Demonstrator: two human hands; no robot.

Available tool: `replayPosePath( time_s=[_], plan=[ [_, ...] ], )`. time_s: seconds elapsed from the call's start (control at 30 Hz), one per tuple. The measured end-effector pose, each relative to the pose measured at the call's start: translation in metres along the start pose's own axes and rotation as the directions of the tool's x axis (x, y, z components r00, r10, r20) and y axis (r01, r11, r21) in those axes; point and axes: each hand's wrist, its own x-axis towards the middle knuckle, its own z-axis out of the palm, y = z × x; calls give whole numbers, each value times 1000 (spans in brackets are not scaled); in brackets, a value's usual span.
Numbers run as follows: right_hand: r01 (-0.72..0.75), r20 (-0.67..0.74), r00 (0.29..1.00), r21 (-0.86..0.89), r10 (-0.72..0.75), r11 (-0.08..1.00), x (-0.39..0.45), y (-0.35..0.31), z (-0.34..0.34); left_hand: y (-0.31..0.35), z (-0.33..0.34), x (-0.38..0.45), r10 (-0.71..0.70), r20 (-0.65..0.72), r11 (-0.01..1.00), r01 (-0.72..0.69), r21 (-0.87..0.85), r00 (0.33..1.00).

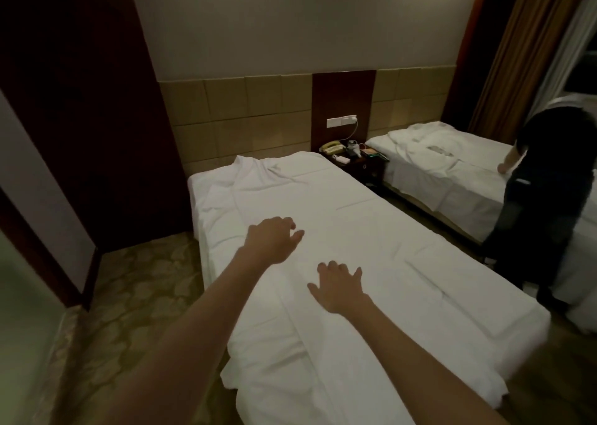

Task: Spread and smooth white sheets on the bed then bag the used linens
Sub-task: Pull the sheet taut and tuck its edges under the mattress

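Head view showed both bare arms reaching out over a single bed spread with a white sheet. Left hand hung just over the sheet's middle, fingers loosely bent and gripping nothing; whether the fingertips touched the cloth could not be told. Right hand lay palm down, fingers spread and straight, pressing flat on the sheet nearer the foot of the bed.

The sheet lay mostly flat with long fold creases across it. At the head end it was bunched and wrinkled toward the left corner, close against the padded headboard. Along the left edge it draped over the mattress side, and at the near corner loose cloth spilled down past the edge toward the patterned carpet. The right edge ran straight down to the far foot corner.

Open carpet ran along the bed's left side, up to a dark wooden door. On the right a narrow aisle separated this bed from a second bed carrying rumpled white linens. A nightstand stood between the two bed heads, holding a telephone and small items. Another person in dark clothes stood in the aisle, bent toward the second bed, beside a brown curtain.
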Motion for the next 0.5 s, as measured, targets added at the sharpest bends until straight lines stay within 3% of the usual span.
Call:
replayPosePath(
  time_s=[0.1, 0.27, 0.5],
  plan=[
    [-25, -90, 996, 35, 28, 999, 14, 5, -25, 0, 27, 8, 26, 41, 999, -27, 39, 999],
    [-87, -195, 976, 53, 96, 995, 33, 13, -65, -2, 84, 29, 67, 241, 996, -80, 47, 968],
    [-296, -177, 935, 93, 308, 951, 75, 22, -59, 4, 119, 105, 290, 377, 943, -329, 42, 880]
  ],
)
